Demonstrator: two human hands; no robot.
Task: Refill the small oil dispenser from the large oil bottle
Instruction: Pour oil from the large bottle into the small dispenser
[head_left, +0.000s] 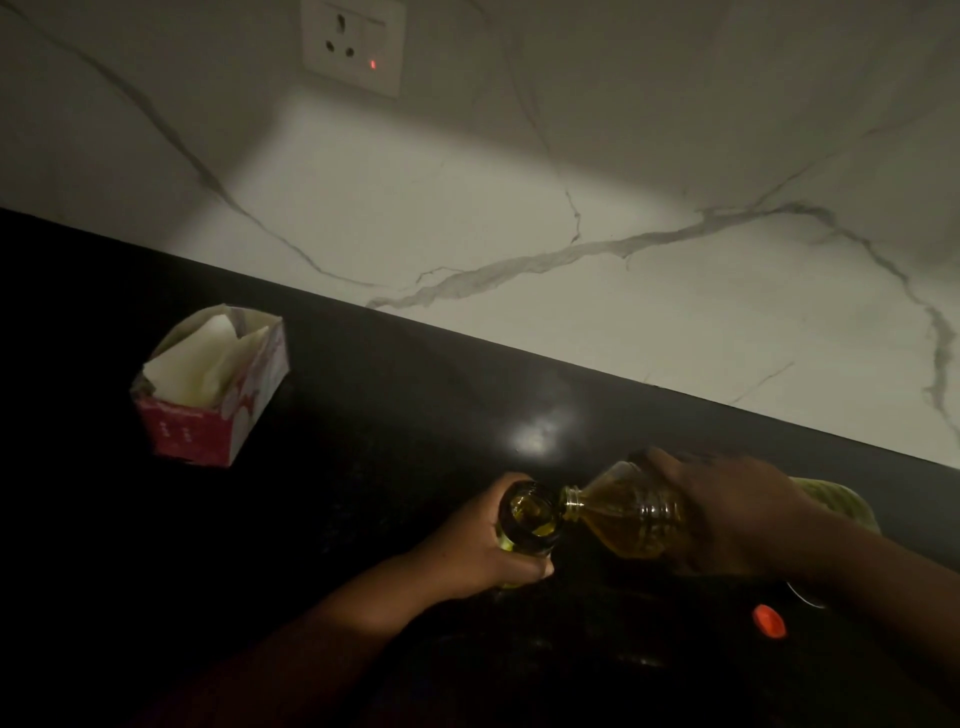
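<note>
Glossy black counter (415, 415), veined marble-look wall (675, 130), clear plastic large oil bottle (623, 514), seemingly cardboard tissue box (208, 415).

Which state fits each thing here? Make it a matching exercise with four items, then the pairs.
Things:
1. large oil bottle
2. small oil dispenser
3. orange cap
4. tissue box

States:
a. lying loose on the dark counter
b. tipped, neck at another mouth, in the right hand
c. open-topped, white sheets showing
d. upright, mouth open, in the left hand

Pairs: 1-b, 2-d, 3-a, 4-c
</note>
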